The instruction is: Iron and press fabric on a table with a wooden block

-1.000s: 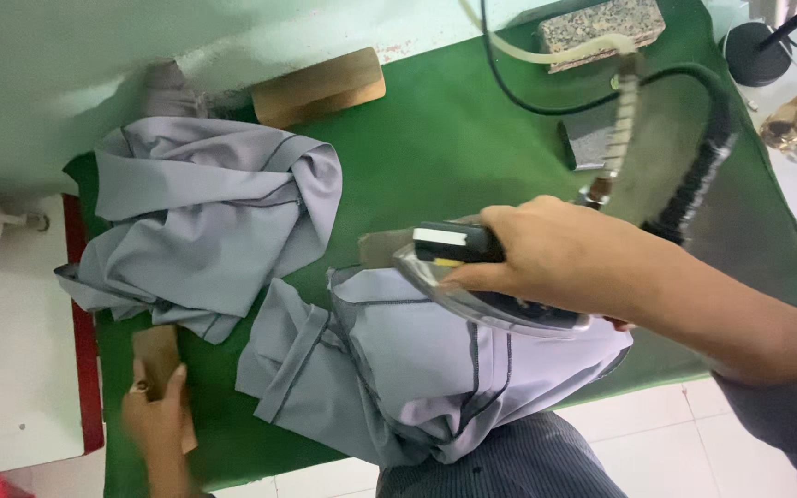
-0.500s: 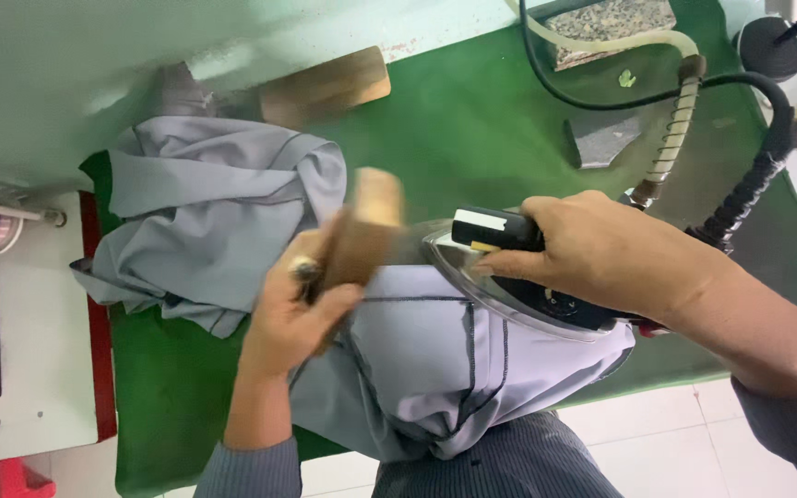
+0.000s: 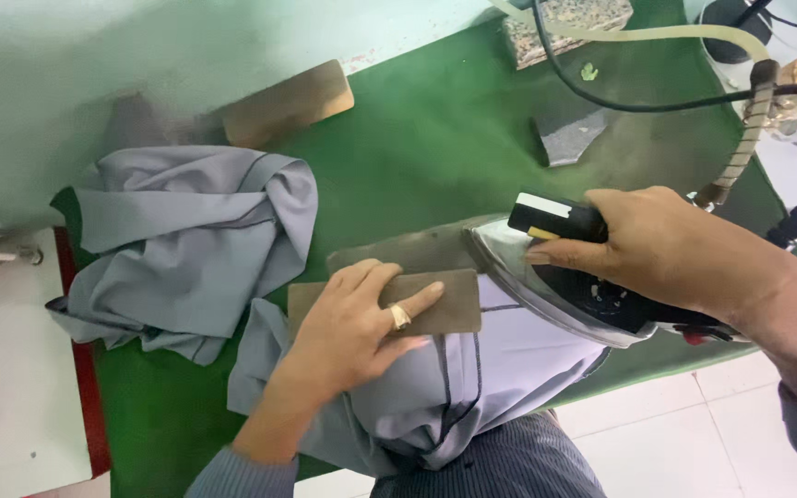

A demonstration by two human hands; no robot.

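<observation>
Two hands work over one grey garment [image 3: 500,369] in the head view, the only view supplied. Your left hand [image 3: 357,323] lies flat, fingers together and extended, pressing a rectangular brown pressing block [image 3: 394,304] down onto the garment; a ring shows on one finger. The hand is not closed around the block but rests on top of it, palm down.

Your right hand [image 3: 657,244] is clamped around the black handle of a steam iron [image 3: 583,290], whose polished soleplate sits on the garment just beside the right end of the pressing block, its nose pointing toward that block. A black cord [image 3: 638,103] and a pale hose [image 3: 657,32] run from the far right side of the bench toward the iron.

The garment lies at the near edge of the green bench [image 3: 445,138], draped over that edge toward you, with dark seam lines visible on its lower half. A second heap of grey cloth [image 3: 186,249] lies crumpled to the left, well apart from the iron and near the left hand's forearm.

Farther back, a second wooden block [image 3: 288,103] rests near the wall, and a grey stone-like slab [image 3: 569,138] lies on the bare green cover. A speckled pad [image 3: 569,23] sits at the far edge, under the hose.
</observation>
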